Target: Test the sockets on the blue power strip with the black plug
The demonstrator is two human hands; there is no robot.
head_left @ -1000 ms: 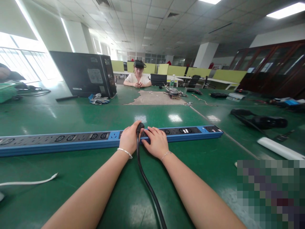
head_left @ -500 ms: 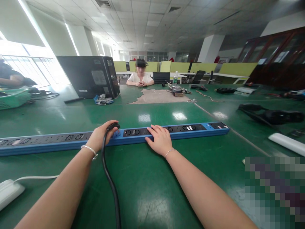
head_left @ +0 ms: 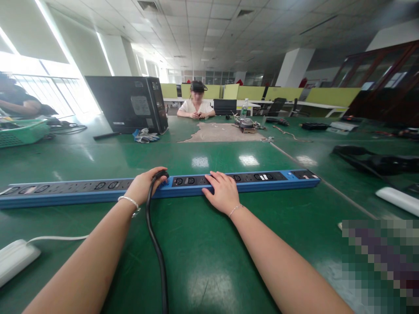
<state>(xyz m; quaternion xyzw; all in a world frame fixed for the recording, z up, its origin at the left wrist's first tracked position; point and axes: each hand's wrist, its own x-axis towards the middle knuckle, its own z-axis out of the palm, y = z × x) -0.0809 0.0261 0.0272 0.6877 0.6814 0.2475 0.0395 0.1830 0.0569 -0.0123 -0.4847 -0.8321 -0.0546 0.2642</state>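
Observation:
A long blue power strip (head_left: 196,190) with a black face and rows of sockets lies across the table in front of me. My left hand (head_left: 146,185) is closed around a black plug (head_left: 161,174), which sits at a blue section near the strip's middle. How far the plug is in a socket is hidden by my fingers. From the plug a thick black cable (head_left: 153,240) runs down towards me. To the right, my right hand (head_left: 222,192) rests on the strip with its fingers stretched over the sockets and its thumb at the near edge.
The green table (head_left: 203,261) bears a black computer case (head_left: 131,107), gloves (head_left: 145,136), a green basket (head_left: 24,132) and a water bottle (head_left: 244,108). A white power strip (head_left: 18,261) lies at lower left. One person sits opposite, another at far left.
The view has shifted slightly, so everything appears a little further right. Both hands keep their places on the strip, and the plug stays in my left hand, with its top slightly lower.

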